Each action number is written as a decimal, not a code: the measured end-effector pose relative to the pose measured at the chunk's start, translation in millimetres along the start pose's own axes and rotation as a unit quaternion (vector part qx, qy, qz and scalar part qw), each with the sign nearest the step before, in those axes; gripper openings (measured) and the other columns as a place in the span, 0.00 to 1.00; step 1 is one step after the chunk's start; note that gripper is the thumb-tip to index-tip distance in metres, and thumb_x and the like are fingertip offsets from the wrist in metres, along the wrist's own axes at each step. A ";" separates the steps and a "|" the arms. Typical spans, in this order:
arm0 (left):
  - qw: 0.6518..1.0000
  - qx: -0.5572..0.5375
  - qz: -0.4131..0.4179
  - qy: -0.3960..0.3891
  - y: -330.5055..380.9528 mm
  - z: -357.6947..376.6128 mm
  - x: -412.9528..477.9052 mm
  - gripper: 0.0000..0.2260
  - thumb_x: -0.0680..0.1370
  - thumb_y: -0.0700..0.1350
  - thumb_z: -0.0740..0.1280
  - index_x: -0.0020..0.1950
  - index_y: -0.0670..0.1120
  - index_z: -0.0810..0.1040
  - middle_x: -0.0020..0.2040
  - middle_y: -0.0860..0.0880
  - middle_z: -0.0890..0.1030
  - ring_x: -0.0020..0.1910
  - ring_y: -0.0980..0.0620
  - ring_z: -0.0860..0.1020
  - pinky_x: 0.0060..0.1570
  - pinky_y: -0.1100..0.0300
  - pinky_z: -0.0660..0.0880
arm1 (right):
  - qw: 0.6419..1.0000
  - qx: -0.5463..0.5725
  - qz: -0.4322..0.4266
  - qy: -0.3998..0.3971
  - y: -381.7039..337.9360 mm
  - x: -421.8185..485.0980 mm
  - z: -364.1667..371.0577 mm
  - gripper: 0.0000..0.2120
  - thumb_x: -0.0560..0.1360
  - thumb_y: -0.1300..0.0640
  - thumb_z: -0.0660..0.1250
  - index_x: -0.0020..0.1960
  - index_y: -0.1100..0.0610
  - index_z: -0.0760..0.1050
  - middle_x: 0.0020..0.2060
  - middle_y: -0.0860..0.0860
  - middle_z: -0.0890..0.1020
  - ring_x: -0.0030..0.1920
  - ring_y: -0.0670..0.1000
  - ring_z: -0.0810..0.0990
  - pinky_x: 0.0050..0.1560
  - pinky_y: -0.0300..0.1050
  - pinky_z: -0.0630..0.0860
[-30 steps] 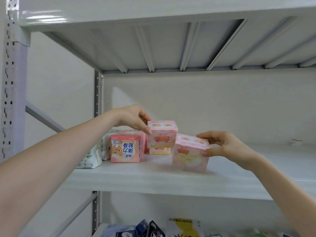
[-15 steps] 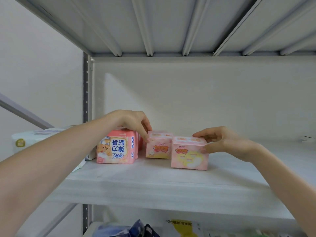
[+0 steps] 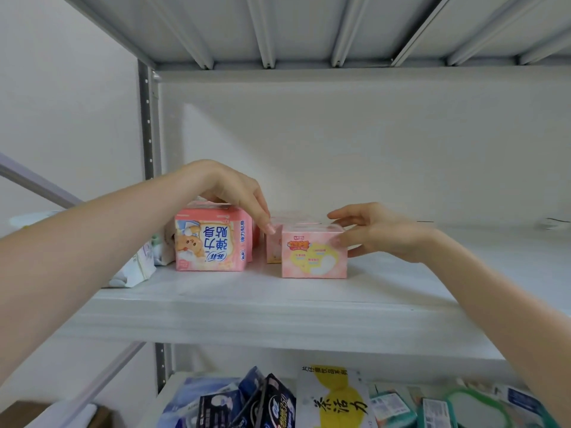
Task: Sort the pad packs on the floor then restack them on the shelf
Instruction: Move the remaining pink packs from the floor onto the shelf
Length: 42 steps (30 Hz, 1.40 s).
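Front pink pack (image 3: 313, 254) stood upright on the shelf (image 3: 278, 307), near frame centre. Right hand (image 3: 375, 231) came in from 3 o'clock: fingers (image 3: 340, 216) spread over the pack's top right edge, thumb against its right side, grip loose rather than clamped.

Second pink pack (image 3: 273, 247) sat just behind and at 9 o'clock of the front one, mostly hidden by it; the two looked to be touching. Left hand (image 3: 230, 193) arched down from 10 o'clock, fingers held together and pointing down, tips resting on the top left corner of that rear pack. Nothing was gripped.

Bear pack (image 3: 210, 242), larger, pink with blue characters printed upside down, stood at 9 o'clock of the pair with a narrow gap between. The left palm hovered over its top; contact could not be judged. More pink packaging showed behind it.

Further toward 9 o'clock, pale packs (image 3: 140, 267) leaned at the shelf's left end, partly hidden by the left forearm.

At 6 o'clock, the lower shelf held a loose jumble: dark blue packs (image 3: 265, 403), a white-and-yellow pack (image 3: 333, 400), green packs (image 3: 463, 409).
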<state>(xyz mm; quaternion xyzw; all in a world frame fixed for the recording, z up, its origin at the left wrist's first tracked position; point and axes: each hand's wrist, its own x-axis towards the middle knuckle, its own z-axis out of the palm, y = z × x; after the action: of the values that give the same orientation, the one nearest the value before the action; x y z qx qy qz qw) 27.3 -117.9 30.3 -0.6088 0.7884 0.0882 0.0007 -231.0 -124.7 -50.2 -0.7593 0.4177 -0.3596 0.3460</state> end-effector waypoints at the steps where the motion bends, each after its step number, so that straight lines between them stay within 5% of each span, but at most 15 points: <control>1: 1.000 0.003 -0.001 -0.005 0.9 1.3 -1.7 0.37 0.56 0.63 0.73 0.63 0.51 0.80 0.57 0.57 0.81 0.59 0.55 0.77 0.62 0.60 0.72 | 1.000 0.003 0.001 0.001 -1.1 1.6 3.1 0.25 0.70 0.63 0.74 0.66 0.56 0.72 0.60 0.56 0.77 0.54 0.53 0.82 0.50 0.46 0.82; 6: 0.999 0.035 -0.014 -0.006 4.1 5.5 -1.8 0.34 0.60 0.64 0.75 0.64 0.53 0.78 0.55 0.59 0.79 0.57 0.55 0.77 0.61 0.59 0.73 | 1.000 -0.001 -0.003 0.009 -6.2 9.5 19.5 0.27 0.70 0.61 0.75 0.67 0.58 0.71 0.59 0.55 0.77 0.53 0.51 0.82 0.51 0.48 0.82; 13: 0.999 0.044 -0.023 -0.003 -2.4 0.4 6.2 0.33 0.65 0.58 0.77 0.68 0.52 0.75 0.50 0.61 0.78 0.47 0.63 0.77 0.45 0.66 0.73 | 0.999 -0.020 -0.006 0.031 -9.9 18.3 34.2 0.28 0.69 0.58 0.76 0.67 0.62 0.72 0.58 0.54 0.77 0.53 0.51 0.82 0.50 0.47 0.82; 20: 0.999 0.048 -0.014 -0.015 -4.5 -1.3 9.1 0.30 0.65 0.55 0.78 0.65 0.51 0.77 0.59 0.56 0.80 0.53 0.57 0.80 0.56 0.62 0.76 | 0.996 -0.072 -0.020 0.050 -9.4 20.1 38.4 0.27 0.70 0.53 0.75 0.66 0.57 0.73 0.57 0.50 0.78 0.54 0.49 0.81 0.44 0.41 0.81; 27: 0.999 0.033 -0.001 0.004 -9.6 3.0 6.4 0.29 0.66 0.56 0.77 0.65 0.54 0.77 0.58 0.57 0.80 0.50 0.56 0.82 0.51 0.62 0.78 | 0.994 -0.089 -0.019 0.055 -7.8 18.2 38.5 0.26 0.70 0.51 0.75 0.66 0.55 0.74 0.57 0.49 0.79 0.55 0.48 0.80 0.50 0.44 0.80; 35: 0.996 0.019 0.019 0.083 -19.5 15.9 -2.3 0.34 0.64 0.62 0.76 0.67 0.55 0.75 0.67 0.57 0.72 0.68 0.53 0.70 0.64 0.59 0.68 | 0.993 -0.097 -0.014 0.069 -7.7 15.9 42.5 0.26 0.70 0.48 0.74 0.66 0.52 0.73 0.59 0.46 0.77 0.57 0.48 0.78 0.57 0.46 0.77; 42: 0.965 0.050 0.072 0.248 -20.3 50.4 -28.5 0.35 0.71 0.64 0.70 0.73 0.50 0.68 0.76 0.52 0.63 0.74 0.52 0.61 0.73 0.54 0.54 | 0.970 -0.157 -0.074 0.172 -9.3 -1.6 59.0 0.29 0.73 0.49 0.71 0.71 0.53 0.66 0.62 0.51 0.74 0.58 0.51 0.76 0.57 0.43 0.72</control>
<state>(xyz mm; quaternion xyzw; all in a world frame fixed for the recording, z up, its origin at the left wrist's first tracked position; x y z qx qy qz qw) 48.8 -88.5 -19.1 -0.5524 0.8090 -0.1056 -0.1711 -178.7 -106.2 -72.6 -0.7596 0.4652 -0.4391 0.1175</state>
